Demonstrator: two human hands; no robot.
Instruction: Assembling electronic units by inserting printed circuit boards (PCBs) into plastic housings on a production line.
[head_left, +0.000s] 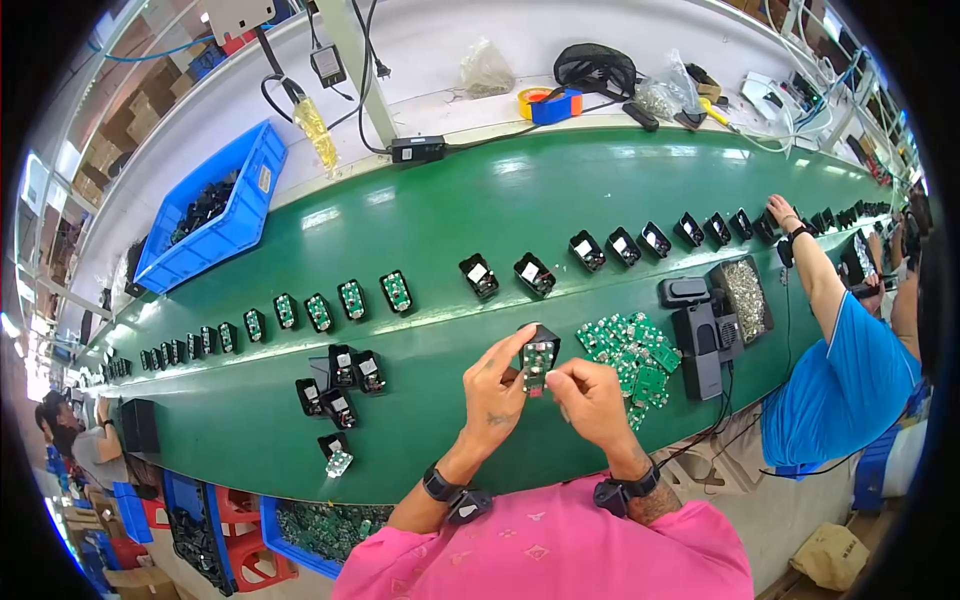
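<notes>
My left hand (492,388) is closed around a small black plastic housing (545,335), held up over the green bench. A green circuit board (538,362) shows at the housing's open side, with a reddish part at its lower end. My right hand (597,402) is closed, thumb and fingertips together right beside the board's lower end; whatever they pinch is hidden. A loose pile of green circuit boards (640,355) lies just beyond my right hand. Left of my hands stand several black housings (341,408), and one nearer housing has a board (338,463) leaning out of it.
A row of black housings (397,291) runs along the green bench (440,215). Right of the pile are a dark grey device (697,350) and a tray of small metal parts (742,300). A blue bin (215,225) stands back left. A co-worker's hand (783,212) reaches the row.
</notes>
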